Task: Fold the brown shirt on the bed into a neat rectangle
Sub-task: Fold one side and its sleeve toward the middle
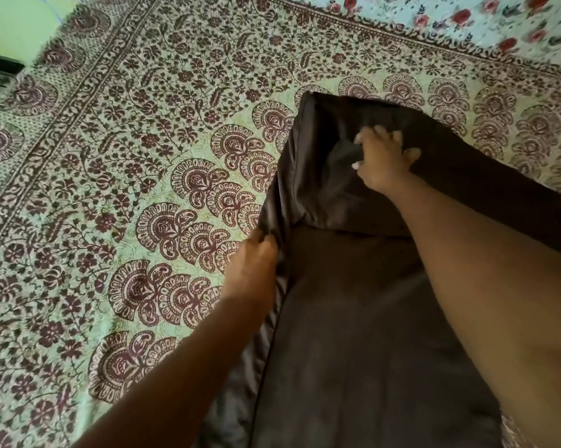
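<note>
On patterned bedspread (pixel 143 140), brown shirt (pixel 353 318) lay lengthwise. Left hand (pixel 253 270), 7 o'clock, pinched side edge, likely tensioning. Right hand (pixel 382 160), 1 o'clock, fingers spread, pressed folded panel flat.

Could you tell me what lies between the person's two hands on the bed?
In the head view, only brown shirt fabric lies between the left hand at its side edge and the right hand farther up: a folded-over panel.
</note>
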### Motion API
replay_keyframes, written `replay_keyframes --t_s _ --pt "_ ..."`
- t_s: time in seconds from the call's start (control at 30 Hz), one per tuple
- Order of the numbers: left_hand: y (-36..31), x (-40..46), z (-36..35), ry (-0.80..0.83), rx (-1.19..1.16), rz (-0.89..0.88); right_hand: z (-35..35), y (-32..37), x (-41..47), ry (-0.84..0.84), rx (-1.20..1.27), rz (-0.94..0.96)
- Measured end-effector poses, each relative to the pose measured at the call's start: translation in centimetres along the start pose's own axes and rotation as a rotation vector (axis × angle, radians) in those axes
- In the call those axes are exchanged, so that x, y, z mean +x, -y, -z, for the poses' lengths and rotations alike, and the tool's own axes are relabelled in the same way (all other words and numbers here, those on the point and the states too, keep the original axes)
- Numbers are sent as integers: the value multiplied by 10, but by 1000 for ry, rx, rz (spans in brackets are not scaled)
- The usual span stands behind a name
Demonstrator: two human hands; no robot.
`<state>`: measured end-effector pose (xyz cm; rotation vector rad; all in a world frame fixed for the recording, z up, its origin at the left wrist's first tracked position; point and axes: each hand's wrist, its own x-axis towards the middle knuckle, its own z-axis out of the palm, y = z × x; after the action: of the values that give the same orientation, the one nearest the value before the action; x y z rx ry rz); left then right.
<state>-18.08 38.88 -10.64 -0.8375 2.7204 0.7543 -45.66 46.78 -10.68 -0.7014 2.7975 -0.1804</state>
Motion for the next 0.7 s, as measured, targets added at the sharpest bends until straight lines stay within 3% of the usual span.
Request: replay_keyframes --t_s 0.17,0.4,0.5,0.6,0.7 --pt "-19 3 0 74 195 16 23 -17 21 -186 53 -42" --pt "-21 15 6 119 197 -7 43 -33 46 60 127 -25" --pt "-17 32 10 90 92 -60 44 -39 44 150 125 6" --pt "-4 50 6 133 2 -152 40 -44 43 151 63 54" --pt "1 58 3 156 99 -246 37 -50 48 100 71 82"
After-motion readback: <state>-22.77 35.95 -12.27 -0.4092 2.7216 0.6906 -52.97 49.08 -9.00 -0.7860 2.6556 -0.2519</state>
